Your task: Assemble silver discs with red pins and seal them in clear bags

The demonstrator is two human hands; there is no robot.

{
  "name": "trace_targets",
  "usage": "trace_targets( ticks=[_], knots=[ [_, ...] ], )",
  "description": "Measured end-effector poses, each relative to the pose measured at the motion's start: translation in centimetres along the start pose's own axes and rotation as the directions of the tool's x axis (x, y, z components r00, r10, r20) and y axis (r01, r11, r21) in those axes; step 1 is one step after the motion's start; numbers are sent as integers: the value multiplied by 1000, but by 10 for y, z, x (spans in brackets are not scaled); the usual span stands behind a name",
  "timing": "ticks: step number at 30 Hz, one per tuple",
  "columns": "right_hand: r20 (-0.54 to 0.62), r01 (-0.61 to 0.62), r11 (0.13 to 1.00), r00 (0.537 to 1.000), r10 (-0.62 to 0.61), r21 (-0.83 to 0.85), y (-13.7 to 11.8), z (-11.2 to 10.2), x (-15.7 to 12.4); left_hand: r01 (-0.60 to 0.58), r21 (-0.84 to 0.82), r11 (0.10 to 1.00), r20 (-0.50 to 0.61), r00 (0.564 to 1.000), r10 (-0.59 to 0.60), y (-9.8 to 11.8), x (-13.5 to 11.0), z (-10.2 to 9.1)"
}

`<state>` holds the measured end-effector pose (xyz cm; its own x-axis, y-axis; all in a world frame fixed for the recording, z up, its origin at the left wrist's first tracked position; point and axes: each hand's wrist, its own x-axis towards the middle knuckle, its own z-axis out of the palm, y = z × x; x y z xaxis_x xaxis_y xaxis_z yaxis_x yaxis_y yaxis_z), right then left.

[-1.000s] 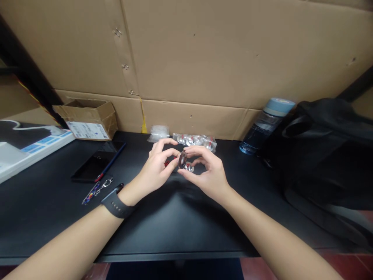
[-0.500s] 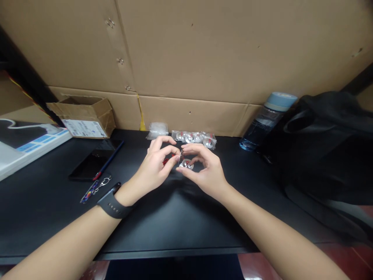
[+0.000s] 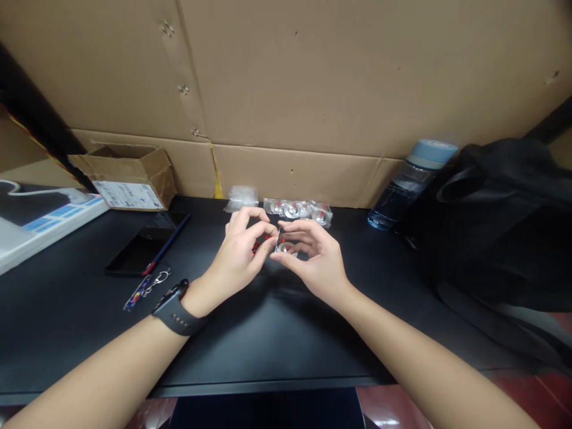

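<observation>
My right hand (image 3: 315, 253) grips a thin silver disc (image 3: 277, 237) by its rim between thumb and fingers. The disc stands nearly edge-on to me. From the other side, my left hand (image 3: 241, 247) brings thumb and index finger together in a pinch against the disc's face; what the pinch holds is too small to make out. Red pieces (image 3: 255, 246) show behind the left fingers, partly hidden. Below the right fingers lies another silver disc (image 3: 286, 247) with a red mark, on the black table (image 3: 268, 351).
Bagged silver discs (image 3: 297, 210) and a stack of clear bags (image 3: 242, 198) lie along the cardboard wall. At left are a small carton (image 3: 127, 179), a phone (image 3: 149, 244), a keychain (image 3: 145, 289) and a power strip (image 3: 53, 229). A water bottle (image 3: 406, 190) and black bag (image 3: 496, 238) stand right.
The held disc has turned slightly and now appears more edge-on. Both hands keep nearly the same place and grip.
</observation>
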<state>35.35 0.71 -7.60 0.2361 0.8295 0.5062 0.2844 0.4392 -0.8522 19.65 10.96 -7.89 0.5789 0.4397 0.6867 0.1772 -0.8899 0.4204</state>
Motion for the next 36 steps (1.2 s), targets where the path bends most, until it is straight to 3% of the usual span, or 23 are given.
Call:
trace_targets(
  ticks=[7,11,19,24,31,36],
  knots=[
    [66,-187,978,981,182,93,-2,-7,7,-47,216,975,-63,996,62,-2,1,-5],
    [24,-216,973,976,214,81,-2,-8,8,-48,223,974,-66,996,64,-3,1,-7],
    [50,-234,969,972,231,76,2,-9,10,-59,142,988,-18,998,62,-1,0,-5],
    [57,-142,988,988,145,-59,3,-12,10,25,-3,1000,-4,1000,-25,1,1,-9],
    [58,38,951,998,-21,-307,6,-17,10,29,82,996,259,965,-50,-2,-2,0],
    [184,175,893,977,-106,-415,6,-21,10,86,70,994,324,940,-104,-5,-3,1]
  ],
)
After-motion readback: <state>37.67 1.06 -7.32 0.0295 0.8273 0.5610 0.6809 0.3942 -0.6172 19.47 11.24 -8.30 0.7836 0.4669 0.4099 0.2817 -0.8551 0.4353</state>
